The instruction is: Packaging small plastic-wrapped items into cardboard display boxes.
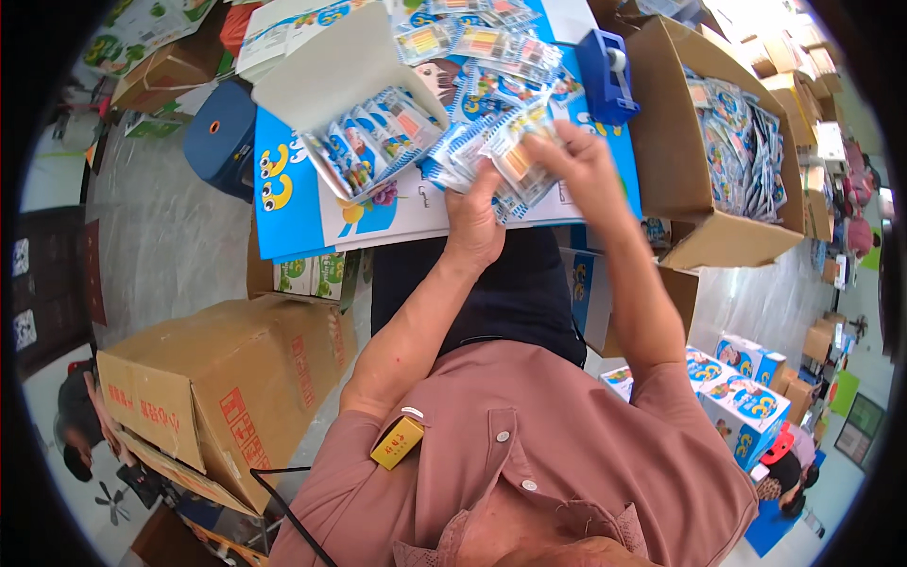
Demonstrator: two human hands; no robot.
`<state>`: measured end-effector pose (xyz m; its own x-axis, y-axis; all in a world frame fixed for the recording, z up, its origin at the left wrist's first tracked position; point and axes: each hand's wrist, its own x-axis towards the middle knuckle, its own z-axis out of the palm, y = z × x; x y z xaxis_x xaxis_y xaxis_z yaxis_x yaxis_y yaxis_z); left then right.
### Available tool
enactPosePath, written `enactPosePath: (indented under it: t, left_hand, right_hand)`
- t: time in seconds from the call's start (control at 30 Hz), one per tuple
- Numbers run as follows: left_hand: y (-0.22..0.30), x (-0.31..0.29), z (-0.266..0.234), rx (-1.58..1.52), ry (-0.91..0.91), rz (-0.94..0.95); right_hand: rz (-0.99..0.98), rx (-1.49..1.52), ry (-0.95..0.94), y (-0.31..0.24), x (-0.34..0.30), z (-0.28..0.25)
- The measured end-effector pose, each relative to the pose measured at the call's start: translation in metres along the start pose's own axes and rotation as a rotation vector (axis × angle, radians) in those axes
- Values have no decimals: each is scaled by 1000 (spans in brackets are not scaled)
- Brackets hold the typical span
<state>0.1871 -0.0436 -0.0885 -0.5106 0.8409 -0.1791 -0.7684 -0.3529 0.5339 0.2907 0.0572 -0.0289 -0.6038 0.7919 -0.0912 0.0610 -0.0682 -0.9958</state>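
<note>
Both hands are over a blue and white printed board. My left hand is closed on a fanned bundle of small blue and white plastic packets, thumb on top. At the bundle's right edge, the fingers of my right hand pinch the packets; this hand is slightly blurred. To the left stands a white carton with its lid raised, holding a row of similar packets. More loose packets lie heaped beyond my hands.
A blue tape dispenser stands at the board's right edge. Beside it, an open cardboard box holds many packets. A dark blue stool is at left, a large cardboard box at lower left, and printed cartons at lower right.
</note>
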Motion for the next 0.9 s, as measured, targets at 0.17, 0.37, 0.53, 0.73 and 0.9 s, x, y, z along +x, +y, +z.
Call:
enactPosePath:
  t: [0.17,0.37,0.53,0.73,0.9]
  left_hand:
    - [1,-6,2,-147,-20,-1]
    - [10,-3,3,88,-36,-27]
    - [17,-6,1,-58,-34,-114]
    - [20,-6,-2,-52,-43,-116]
    - [19,-7,-2,-61,-40,-130]
  right_hand:
    - [-289,-582,207,40,-19,29]
    - [8,14,126,5,-11,30]
    - [-259,-621,24,-18,85,-28]
    - [-313,-1400,142,14,207,-37]
    - [-150,-1411,63,-2,173,-21]
